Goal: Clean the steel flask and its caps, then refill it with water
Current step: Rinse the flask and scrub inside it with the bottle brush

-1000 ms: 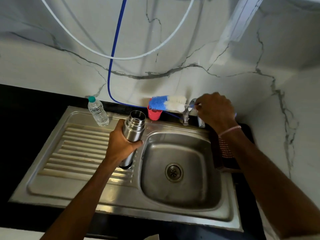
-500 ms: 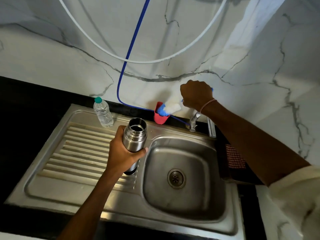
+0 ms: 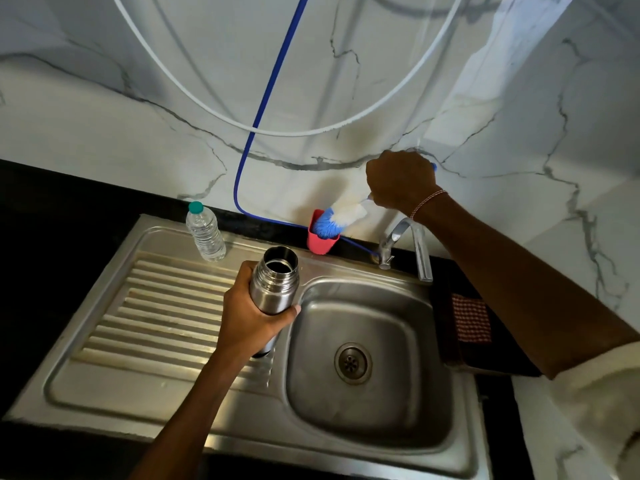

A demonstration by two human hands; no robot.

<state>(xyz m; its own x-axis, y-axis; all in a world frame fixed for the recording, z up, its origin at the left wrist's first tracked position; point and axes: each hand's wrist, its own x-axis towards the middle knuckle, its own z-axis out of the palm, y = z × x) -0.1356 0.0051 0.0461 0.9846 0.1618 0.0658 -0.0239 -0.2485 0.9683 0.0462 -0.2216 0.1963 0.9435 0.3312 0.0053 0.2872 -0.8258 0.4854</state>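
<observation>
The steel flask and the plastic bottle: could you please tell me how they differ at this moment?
The flask is uncapped, its mouth open; the bottle wears a green cap. The flask is gripped by the left hand; the bottle stands untouched on the drainboard. The flask is opaque steel; the bottle is clear plastic. Both are cylindrical, left of the basin.

The steel flask [image 3: 275,289] is plain silver, dark inside its mouth. The bottle brush [image 3: 341,218] has blue bristles at the tip and white ones behind. The cup [image 3: 320,244] at the counter's [image 3: 69,209] back edge is coral red. The water bottle [image 3: 206,233] is clear with a teal cap. One hose [image 3: 274,74] is blue, the other hose [image 3: 304,133] white. The wall [image 3: 104,116] is white marble with grey veins, and the counter is black. The cloth [image 3: 471,318] at the sink's [image 3: 381,341] right edge is checked red and white.
</observation>
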